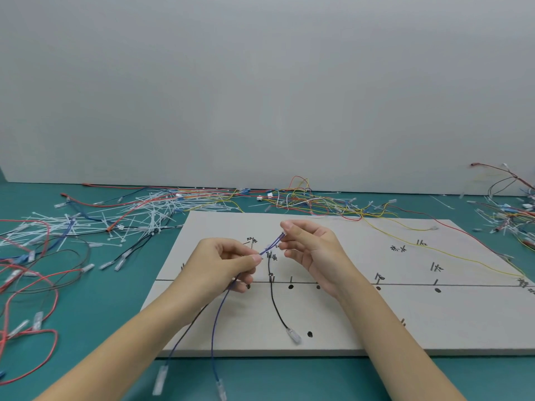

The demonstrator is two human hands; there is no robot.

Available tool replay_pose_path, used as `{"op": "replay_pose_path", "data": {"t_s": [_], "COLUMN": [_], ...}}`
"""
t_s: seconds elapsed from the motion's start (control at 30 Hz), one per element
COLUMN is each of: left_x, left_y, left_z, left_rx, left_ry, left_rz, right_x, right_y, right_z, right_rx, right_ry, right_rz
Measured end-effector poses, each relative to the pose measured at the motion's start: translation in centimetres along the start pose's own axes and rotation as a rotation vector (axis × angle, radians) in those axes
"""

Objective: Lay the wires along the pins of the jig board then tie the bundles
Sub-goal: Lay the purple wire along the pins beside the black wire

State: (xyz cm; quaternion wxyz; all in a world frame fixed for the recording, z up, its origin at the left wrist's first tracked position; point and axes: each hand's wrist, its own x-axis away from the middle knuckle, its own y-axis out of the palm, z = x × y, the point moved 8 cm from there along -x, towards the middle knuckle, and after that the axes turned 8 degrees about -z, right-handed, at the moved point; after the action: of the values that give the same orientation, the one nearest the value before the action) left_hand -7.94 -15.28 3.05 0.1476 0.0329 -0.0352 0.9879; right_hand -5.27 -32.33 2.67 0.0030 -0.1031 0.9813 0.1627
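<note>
Above the jig board (333,314), toward its 11 o'clock corner, the left hand (228,261) pinched the blue wires (215,322) while the right hand (311,244) pinched their white connector (283,234). Thin, limp and light, they probably handled best gripped near the connector.

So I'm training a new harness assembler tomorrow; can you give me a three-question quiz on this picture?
1. True or false: the black wire already lies on the jig board.
2. What colour are the wires held between both hands?
3. The white cable ties lie: A) on the board, B) on the green table left of it, C) in the right hand.

Key: 1 true; 2 blue, the left hand and right hand each pinching them; 3 B.
</note>
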Motion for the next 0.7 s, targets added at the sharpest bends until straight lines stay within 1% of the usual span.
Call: {"op": "replay_pose_path", "data": {"t_s": [0.13, 0.47, 0.53, 0.7], "left_x": [-0.2, -0.2, -0.2, 0.2], "left_y": [-0.6, -0.2, -0.2, -0.2], "left_z": [-0.1, 0.0, 0.2, 1.2], "left_rx": [-0.029, -0.028, -0.051, -0.249], "left_ry": [-0.022, -0.002, 0.027, 0.170], "left_rz": [0.007, 0.005, 0.022, 0.070], "right_x": [0.1, 0.3, 0.3, 0.3], "right_y": [0.4, 0.9, 0.9, 1.1], "right_z": [0.0, -0.2, -0.2, -0.1], "right_rx": [-0.007, 0.027, 0.029, 0.043], "right_ry": [0.004, 0.014, 0.005, 0.022], "right_rz": [-0.034, -0.084, -0.075, -0.092]}}
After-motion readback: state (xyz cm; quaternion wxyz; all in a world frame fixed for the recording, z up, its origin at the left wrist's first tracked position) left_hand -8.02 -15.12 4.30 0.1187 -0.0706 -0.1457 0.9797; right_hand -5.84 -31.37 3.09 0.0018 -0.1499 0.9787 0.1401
